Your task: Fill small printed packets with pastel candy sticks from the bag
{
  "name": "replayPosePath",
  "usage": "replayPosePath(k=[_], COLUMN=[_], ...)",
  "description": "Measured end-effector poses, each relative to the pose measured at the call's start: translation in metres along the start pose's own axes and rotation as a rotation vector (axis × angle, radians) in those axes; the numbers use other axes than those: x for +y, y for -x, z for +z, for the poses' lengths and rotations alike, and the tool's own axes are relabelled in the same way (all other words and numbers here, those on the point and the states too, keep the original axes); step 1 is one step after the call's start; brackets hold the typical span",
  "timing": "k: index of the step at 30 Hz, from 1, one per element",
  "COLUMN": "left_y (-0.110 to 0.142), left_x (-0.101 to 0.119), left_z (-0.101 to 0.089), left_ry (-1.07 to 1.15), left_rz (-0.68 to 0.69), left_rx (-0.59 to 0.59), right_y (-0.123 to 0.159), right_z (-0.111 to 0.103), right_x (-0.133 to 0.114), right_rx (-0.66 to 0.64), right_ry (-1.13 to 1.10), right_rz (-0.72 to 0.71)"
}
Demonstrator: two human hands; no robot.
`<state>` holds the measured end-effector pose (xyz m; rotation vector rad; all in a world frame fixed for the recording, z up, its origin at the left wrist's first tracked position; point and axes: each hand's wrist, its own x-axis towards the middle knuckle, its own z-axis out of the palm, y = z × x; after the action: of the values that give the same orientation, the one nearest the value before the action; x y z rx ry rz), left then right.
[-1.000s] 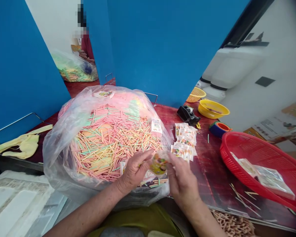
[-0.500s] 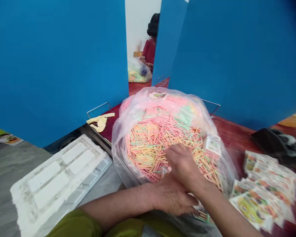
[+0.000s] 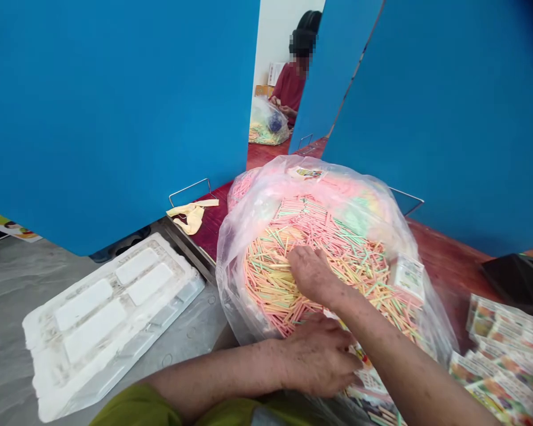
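A large clear plastic bag (image 3: 233,248) stands in front of me, its mouth open, full of thin pink, yellow, orange and green sticks (image 3: 270,284). Over the middle of the pile, my right hand (image 3: 313,275) points down with bent fingers, their tips out of sight against the sticks. Nearer to me, at the bag's front edge, my left hand (image 3: 320,355) is closed round a printed packet (image 3: 362,358), which my right forearm partly covers. On the bag's right side lies a small white printed packet (image 3: 408,277).
Several printed packets (image 3: 506,355) lie spread at the right, below a dark object (image 3: 519,284). A white foam lid (image 3: 111,319) rests at the left, near a cream cloth strip (image 3: 193,216). Blue panels (image 3: 115,106) stand behind; between them a person (image 3: 291,86) sits by another bag.
My right hand has moved away from beside my left hand, forward and left onto the stick pile. My left hand stays at the packet. The whole view has shifted, scene moving right.
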<state>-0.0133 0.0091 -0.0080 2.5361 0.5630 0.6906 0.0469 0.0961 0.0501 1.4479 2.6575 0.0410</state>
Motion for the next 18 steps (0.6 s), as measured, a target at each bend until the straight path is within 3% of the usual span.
replayPosePath(k=[2,5,6,7,8,10,12,13,15,17,18], left_y=[0.004,0.005,0.003,-0.001,-0.006,-0.018,-0.030,-0.034,-0.037,-0.035,-0.033], left_x=[-0.002,-0.013,-0.019,-0.024,-0.030,-0.039,-0.044,-0.047,-0.050,-0.052,-0.052], left_z=[-0.011,-0.038,-0.048,-0.058,-0.066,-0.076,-0.079,-0.079,-0.081,-0.083,-0.084], left_ry=[0.122,0.383,0.483,0.584,0.695,0.936,1.071,1.088,1.075,1.141,1.225], left_rz=[-0.208,-0.654,-0.724,-0.744,-0.734,-0.695,-0.696,-0.707,-0.713,-0.689,-0.692], left_rx=[0.186,0.689,0.812,0.871,0.849,0.631,0.541,0.608,0.905,1.124,1.150], right_y=[0.003,0.012,0.015,0.017,0.019,0.023,0.027,0.030,0.037,0.043,0.045], right_z=[-0.012,-0.026,-0.028,-0.029,-0.029,-0.025,-0.021,-0.019,-0.017,-0.017,-0.019], right_x=[0.014,0.031,0.034,0.035,0.034,0.027,0.020,0.018,0.017,0.021,0.024], right_rx=[0.028,0.119,0.143,0.145,0.125,0.033,-0.108,-0.173,-0.248,-0.202,-0.134], right_ry=[-0.097,-0.369,-0.496,-0.635,-0.775,-1.029,-1.228,-1.295,-1.347,-1.317,-1.280], right_rz=[0.065,0.126,0.108,0.067,0.018,-0.047,-0.022,0.017,0.105,0.197,0.240])
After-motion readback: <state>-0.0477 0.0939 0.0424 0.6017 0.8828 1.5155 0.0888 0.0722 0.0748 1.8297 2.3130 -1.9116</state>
